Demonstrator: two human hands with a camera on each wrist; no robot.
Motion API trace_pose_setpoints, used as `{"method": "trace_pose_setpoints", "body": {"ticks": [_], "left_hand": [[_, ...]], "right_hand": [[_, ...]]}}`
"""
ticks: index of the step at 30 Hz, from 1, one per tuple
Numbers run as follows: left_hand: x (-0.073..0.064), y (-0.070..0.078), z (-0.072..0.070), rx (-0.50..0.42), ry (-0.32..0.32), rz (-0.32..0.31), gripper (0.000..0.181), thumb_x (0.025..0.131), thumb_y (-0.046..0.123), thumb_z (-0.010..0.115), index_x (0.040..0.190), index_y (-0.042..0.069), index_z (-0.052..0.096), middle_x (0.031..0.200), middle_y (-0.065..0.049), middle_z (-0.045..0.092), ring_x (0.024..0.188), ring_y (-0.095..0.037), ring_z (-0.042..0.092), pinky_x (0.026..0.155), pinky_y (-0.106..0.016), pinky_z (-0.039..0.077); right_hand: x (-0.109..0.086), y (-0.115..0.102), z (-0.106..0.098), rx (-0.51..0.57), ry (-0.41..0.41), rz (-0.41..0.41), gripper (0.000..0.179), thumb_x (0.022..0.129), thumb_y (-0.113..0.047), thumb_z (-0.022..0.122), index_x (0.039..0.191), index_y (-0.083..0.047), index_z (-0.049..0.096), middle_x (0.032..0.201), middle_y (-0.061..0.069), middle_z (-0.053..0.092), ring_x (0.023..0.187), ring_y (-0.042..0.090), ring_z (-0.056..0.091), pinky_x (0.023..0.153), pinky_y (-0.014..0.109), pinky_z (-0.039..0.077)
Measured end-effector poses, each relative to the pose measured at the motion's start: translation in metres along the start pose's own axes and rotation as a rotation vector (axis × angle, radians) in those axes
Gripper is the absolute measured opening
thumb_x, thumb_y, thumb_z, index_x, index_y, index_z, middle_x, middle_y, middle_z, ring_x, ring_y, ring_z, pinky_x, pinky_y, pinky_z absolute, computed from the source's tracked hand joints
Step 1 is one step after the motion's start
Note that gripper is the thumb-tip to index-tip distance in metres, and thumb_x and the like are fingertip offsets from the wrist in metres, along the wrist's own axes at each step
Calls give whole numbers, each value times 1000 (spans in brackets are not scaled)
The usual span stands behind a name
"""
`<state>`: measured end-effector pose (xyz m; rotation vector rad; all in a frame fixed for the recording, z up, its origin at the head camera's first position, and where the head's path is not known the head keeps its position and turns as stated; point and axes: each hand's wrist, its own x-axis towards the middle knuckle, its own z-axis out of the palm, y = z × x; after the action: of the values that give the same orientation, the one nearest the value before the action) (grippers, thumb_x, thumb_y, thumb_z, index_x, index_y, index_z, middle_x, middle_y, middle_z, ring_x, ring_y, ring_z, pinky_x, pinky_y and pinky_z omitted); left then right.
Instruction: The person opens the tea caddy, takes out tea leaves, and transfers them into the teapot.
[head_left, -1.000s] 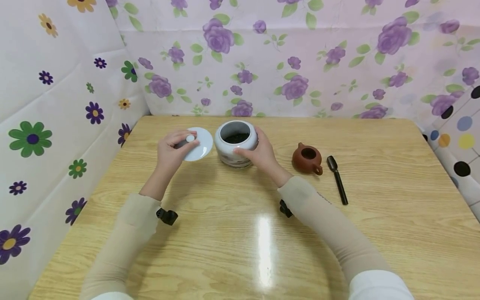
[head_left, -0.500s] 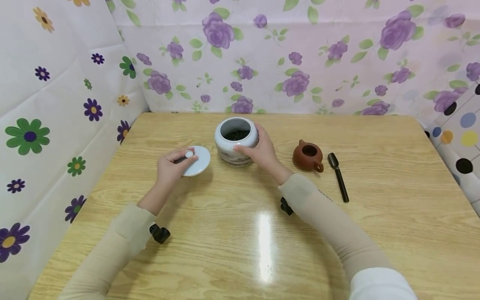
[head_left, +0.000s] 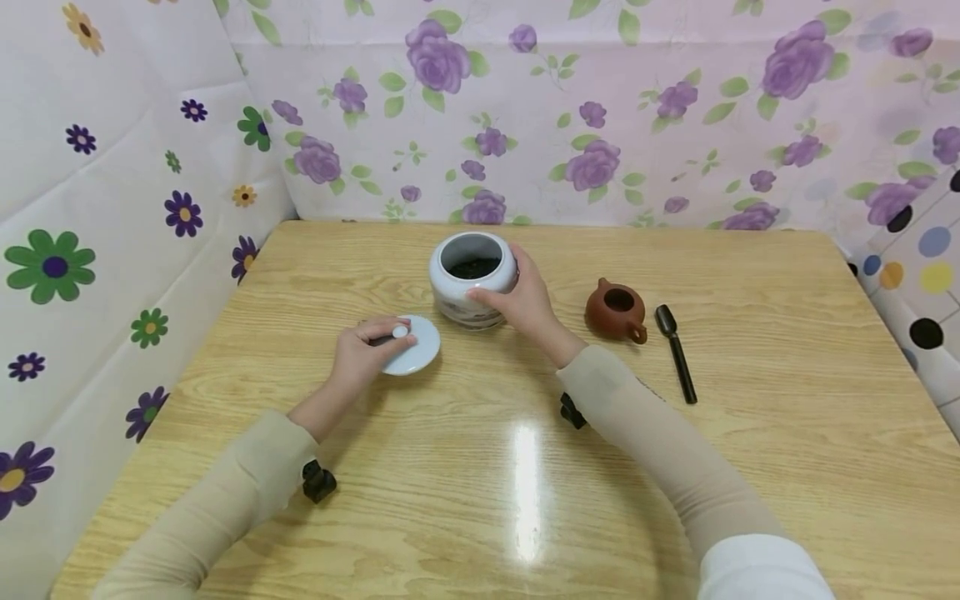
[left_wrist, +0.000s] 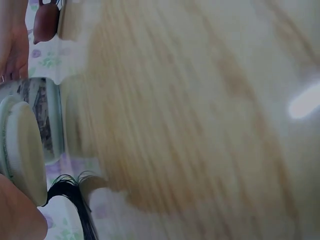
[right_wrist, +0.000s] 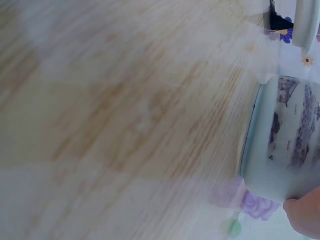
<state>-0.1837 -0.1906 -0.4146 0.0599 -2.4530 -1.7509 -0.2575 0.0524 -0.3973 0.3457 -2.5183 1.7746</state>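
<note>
My left hand [head_left: 366, 350] pinches the knob of a round white lid [head_left: 422, 348], thumb and fingers on either side of it. The lid is held low over the wood, front-left of a white porcelain jar [head_left: 450, 292]. Its thick pale underside [left_wrist: 30, 150] shows tilted in the left wrist view. My right hand [head_left: 528, 304] grips the jar from the right, thumb across the front. Dark leafy bits [head_left: 474, 267] lie inside the uncovered jar, and a dark landscape print [right_wrist: 302, 125] runs round its side.
Right of the jar stands a small brown clay teapot [head_left: 611, 321] without a lid. Beside it lies a dark scoop [head_left: 678, 358]. A black thing with thin hair-like strands [left_wrist: 67, 187] shows near the lid in the left wrist view. Floral cloth [head_left: 480, 117] borders the wooden table.
My left hand has carried the lid toward me and lower, then slightly to the right. The right hand keeps its grip on the jar, which stays in place.
</note>
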Motion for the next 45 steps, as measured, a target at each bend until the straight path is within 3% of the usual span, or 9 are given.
{"method": "trace_pose_setpoints", "body": {"ticks": [8,15,24,31,37,45], "left_hand": [[-6,-7,8,69,-81,2,31,73,8,82,101,-1,73,109,-16,70,102,-5,60,93,-14,44],[-10,-10,15,65,-108,20,33,72,7,82,102,-3,72,111,-19,68,113,-26,59,104,-29,40],[-16,-15,19,48,-102,-65,34,72,8,83,103,-2,72,115,-16,67,120,-25,56,109,-32,36],[-16,-16,21,47,-108,-17,30,71,3,82,99,-5,72,111,-20,68,123,-28,54,112,-35,33],[-18,-15,22,38,-120,-26,30,73,3,80,99,-7,72,111,-21,67,125,-27,52,112,-35,32],[-17,-13,20,69,-133,-24,27,73,0,79,97,-8,71,110,-20,68,125,-29,52,112,-36,33]], "right_hand": [[1,1,1,-9,1,-6,88,75,-30,82,145,-8,33,143,8,43,133,19,40,110,34,35],[1,2,1,-24,1,3,91,75,-32,82,146,-9,31,144,7,42,133,19,40,110,35,35],[0,2,1,-6,1,-6,88,74,-29,82,144,-9,33,143,9,44,132,19,42,110,35,36],[0,1,0,7,0,-10,89,74,-29,83,145,-8,33,143,10,43,132,19,41,110,35,35],[-1,1,0,15,1,4,91,75,-29,82,146,-8,31,144,10,41,133,19,40,110,34,34],[2,2,1,-23,-11,-63,84,74,-27,83,141,-5,37,138,11,48,129,22,45,108,37,37]]}}
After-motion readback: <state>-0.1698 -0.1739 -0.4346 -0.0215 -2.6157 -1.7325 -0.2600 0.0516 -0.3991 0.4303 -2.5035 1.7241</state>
